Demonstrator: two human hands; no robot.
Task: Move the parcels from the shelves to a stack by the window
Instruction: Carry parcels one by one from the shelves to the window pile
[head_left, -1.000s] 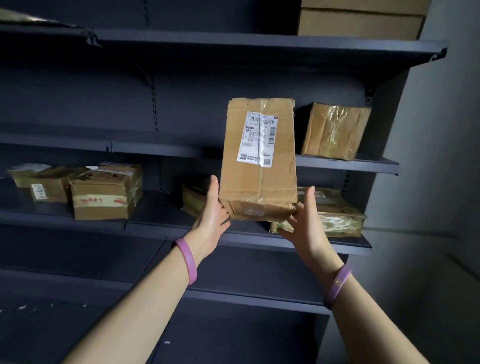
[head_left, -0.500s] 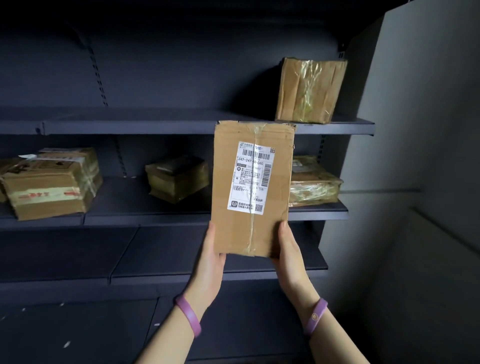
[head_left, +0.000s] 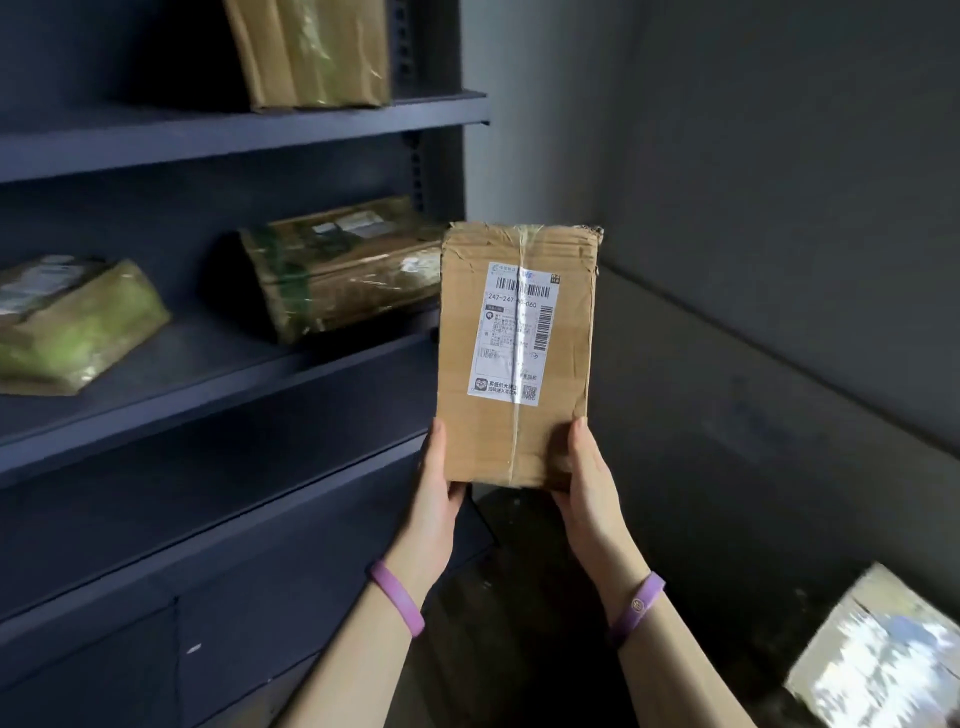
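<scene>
A tall brown cardboard parcel (head_left: 519, 353) with a white shipping label stands upright in front of me, held off the shelves. My left hand (head_left: 436, 493) grips its lower left edge and my right hand (head_left: 589, 493) grips its lower right edge; the fingers behind it are hidden. On the dark shelf unit (head_left: 208, 384) to the left lie a taped parcel (head_left: 337, 265) just beside the held one and another parcel (head_left: 72, 322) at the far left. A third parcel (head_left: 311, 52) stands on the shelf above.
A grey wall (head_left: 753, 156) fills the right side, with a low ledge (head_left: 727, 395) running along it. A blurred, brightly lit parcel (head_left: 878, 654) sits at the bottom right. Dark floor (head_left: 519, 597) shows below my hands.
The parcel has come off the shelf and lower, then to the right of the shelf end. My view has swung right toward the wall, and the bright parcel has come into sight.
</scene>
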